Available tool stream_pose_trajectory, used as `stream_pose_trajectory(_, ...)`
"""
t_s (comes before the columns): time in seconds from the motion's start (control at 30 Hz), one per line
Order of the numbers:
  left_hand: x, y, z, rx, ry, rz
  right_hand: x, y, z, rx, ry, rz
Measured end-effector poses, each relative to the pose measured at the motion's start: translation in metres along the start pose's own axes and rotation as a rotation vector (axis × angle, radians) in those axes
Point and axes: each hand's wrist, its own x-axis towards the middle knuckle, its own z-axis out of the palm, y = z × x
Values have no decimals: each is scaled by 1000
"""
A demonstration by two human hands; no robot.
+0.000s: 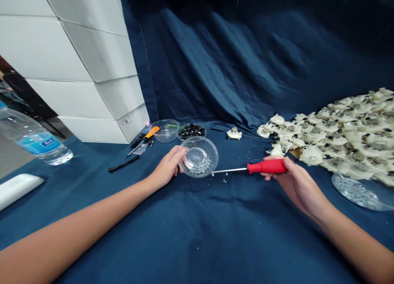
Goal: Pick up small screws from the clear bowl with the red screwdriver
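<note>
Two bare forearms reaching over the blue-covered table (191, 230), left hand (168, 167) with fingers gripping the rim of a clear bowl (200, 146) of small screws (200, 166), right hand (297, 181) with fingers closed around a red-handled screwdriver (267, 166).

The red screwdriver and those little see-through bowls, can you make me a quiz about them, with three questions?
1. Fill in: the clear bowl of silvery bits is held by the ____ hand.
2. Look at the red screwdriver. True or false: no hand is holding it.
3. What colour are the small pieces in the dish just behind that bowl? A) orange B) black C) white

Key: 1. left hand; 2. false, the right hand has it; 3. B
</note>
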Motion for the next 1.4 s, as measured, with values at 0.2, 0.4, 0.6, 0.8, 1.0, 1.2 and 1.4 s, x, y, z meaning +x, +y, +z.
stream_pose_trajectory(0.2, 0, 1, 0, 5, -2, -3, -3, 3, 2, -151, 104, -106)
stream_pose_trajectory(0.4, 0, 1, 0, 5, -7, -1, -1, -2, 0, -53, 167, -121)
stream_pose_trajectory(0.6, 0, 1, 0, 2, -4, 2, 12, -1, -13, -90, 206, -137)
stream_pose_trajectory(0.8, 0, 2, 1, -2, -3, -7, 18, 6, -20, -144, 199, -89)
stream_pose_trajectory(1.0, 0, 2, 0, -5, -3, 1, 16, 4, -17, -127, 178, -74)
stream_pose_trajectory(1.2, 0, 2, 1, 0, -3, -3, 13, 4, -14, -76, 148, -50)
stream_pose_trajectory(1.4, -1, 2, 1, 5, -2, -3, 8, -3, -10, -31, 123, -43)
